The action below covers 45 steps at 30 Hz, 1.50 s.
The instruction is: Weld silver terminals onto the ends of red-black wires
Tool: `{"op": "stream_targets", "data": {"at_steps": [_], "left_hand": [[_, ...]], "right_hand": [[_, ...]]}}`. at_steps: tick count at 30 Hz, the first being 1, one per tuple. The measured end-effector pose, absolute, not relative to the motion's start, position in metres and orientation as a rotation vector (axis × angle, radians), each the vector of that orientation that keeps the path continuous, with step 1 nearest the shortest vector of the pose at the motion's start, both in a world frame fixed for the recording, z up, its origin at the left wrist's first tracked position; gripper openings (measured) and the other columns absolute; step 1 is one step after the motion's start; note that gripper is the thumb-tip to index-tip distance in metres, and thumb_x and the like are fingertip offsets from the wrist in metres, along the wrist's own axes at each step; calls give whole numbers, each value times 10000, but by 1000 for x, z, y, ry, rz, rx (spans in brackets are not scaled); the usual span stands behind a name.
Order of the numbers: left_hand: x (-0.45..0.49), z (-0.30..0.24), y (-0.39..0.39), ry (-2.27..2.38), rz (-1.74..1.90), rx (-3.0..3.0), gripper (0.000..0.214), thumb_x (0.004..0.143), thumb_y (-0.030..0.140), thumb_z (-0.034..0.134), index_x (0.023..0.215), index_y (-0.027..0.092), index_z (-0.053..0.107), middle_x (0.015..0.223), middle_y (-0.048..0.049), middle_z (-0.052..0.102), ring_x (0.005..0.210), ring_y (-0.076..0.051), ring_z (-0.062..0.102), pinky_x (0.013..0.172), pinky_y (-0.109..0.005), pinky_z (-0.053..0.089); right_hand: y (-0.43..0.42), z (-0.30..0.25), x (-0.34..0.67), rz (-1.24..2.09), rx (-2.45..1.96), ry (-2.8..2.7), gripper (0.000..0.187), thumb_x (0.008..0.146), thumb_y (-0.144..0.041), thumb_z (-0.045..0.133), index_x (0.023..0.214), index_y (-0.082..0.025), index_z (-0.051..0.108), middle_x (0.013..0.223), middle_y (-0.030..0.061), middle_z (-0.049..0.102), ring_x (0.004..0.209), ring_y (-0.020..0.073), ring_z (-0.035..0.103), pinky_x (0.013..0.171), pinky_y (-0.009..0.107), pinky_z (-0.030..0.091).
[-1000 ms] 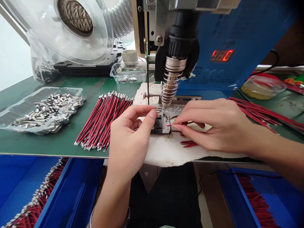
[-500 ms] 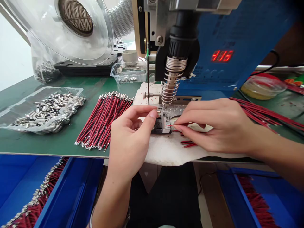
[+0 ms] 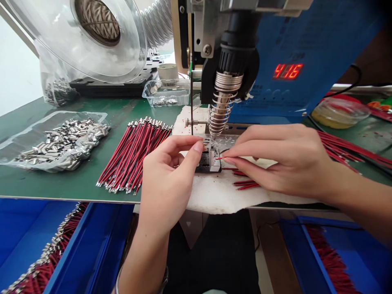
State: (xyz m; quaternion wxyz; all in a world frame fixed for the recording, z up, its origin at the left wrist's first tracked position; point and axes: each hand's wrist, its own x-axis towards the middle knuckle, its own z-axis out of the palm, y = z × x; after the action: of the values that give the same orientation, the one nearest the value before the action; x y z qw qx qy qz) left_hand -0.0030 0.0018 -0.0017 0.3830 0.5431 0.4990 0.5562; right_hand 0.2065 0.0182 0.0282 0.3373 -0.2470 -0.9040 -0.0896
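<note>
My right hand (image 3: 272, 159) pinches a thin red wire (image 3: 221, 158) between thumb and forefinger, its tip pointing left at a small metal fixture (image 3: 215, 161). On the fixture's other side, my left hand (image 3: 174, 167) has thumb and forefinger closed together; whatever they grip is too small and hidden to name. Right above the fixture hangs the soldering iron (image 3: 221, 106) of a bench machine, wrapped in a coil spring. Under my right hand, several red and black wires (image 3: 245, 184) lie on a white cloth (image 3: 220, 196).
Left of my hands lies a bundle of red-black wires with metal ends (image 3: 131, 155). Beyond it sits a clear tray (image 3: 105, 116) of metal connectors. A blue machine housing (image 3: 275, 98) shows 416. Blue bins (image 3: 101, 245) with wires stand below the table edge.
My right hand has shifted slightly, and the red wire in it now slants up to the right from the fixture. My left hand stays in place.
</note>
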Motion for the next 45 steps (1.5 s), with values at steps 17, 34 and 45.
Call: {"op": "stream_targets", "data": {"at_steps": [17,34,45], "left_hand": [[-3,-3,2,1259,1422,1384,149,859,363,780,932,234,793,855,-38,744,674,-149,628,500,-235,412],[-2,-4,1,1242,1440,1367,131,850,346,789,931,243,794,843,-25,731,604,-116,549,484,-239,354],[-2,-5,1,1230,1473,1400,119,873,334,764,935,237,797,828,-20,728,575,-84,513,463,-214,348]], "right_hand": [[17,26,208,-297,-674,-2370,111,954,-190,669,898,-213,763,882,36,758,743,169,697,618,319,525],[18,27,212,-280,-640,-2400,102,945,-200,681,872,-206,752,865,26,754,719,155,678,606,295,495],[18,28,213,-320,-635,-2425,106,930,-188,688,854,-191,762,854,34,753,693,155,656,584,304,469]]}}
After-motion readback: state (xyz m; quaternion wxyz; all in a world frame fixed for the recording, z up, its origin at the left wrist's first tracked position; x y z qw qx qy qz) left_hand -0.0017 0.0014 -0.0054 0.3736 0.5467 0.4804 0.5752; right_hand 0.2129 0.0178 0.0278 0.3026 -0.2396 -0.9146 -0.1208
